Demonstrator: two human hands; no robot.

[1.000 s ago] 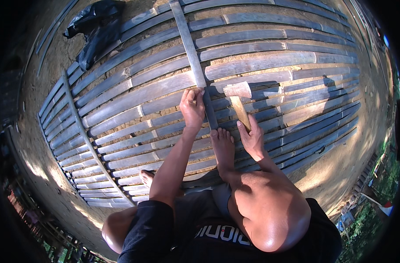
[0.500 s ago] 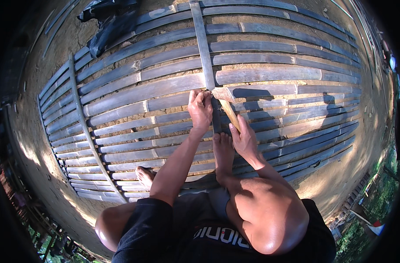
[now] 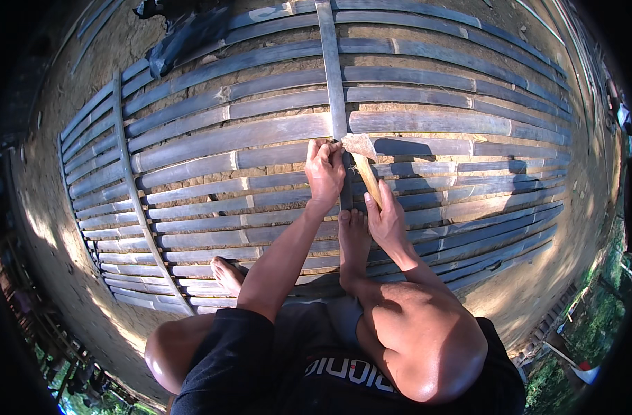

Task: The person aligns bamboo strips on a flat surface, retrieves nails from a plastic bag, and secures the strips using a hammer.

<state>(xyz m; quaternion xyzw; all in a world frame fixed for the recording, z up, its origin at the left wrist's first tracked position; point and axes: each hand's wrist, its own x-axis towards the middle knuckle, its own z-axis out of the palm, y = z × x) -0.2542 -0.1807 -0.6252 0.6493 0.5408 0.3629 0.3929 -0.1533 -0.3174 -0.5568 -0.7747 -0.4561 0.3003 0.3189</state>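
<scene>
My right hand (image 3: 386, 220) is closed round the wooden handle (image 3: 368, 178) of a hatchet. Its broad, brownish head (image 3: 359, 145) rests close beside the fingertips of my left hand (image 3: 325, 169). Those left fingers are pinched together at a lengthwise bamboo strip (image 3: 334, 90), where it crosses the split-bamboo slats (image 3: 274, 133). Whatever lies between the fingertips is too small to make out. My bare right foot (image 3: 353, 232) presses on the near part of that strip, just left of my right hand.
Another crossing strip (image 3: 125, 166) runs over the slats at the left. Black plastic sheeting (image 3: 188, 38) lies at the far left edge. My left foot (image 3: 227, 277) stands on the near slats. Bare soil (image 3: 53, 263) surrounds the bamboo frame, and dark shadows fall across its right side.
The whole view has shifted slightly. My left hand still pinches at the strip, and the hatchet head stays close by the fingertips, with its handle a little more upright.
</scene>
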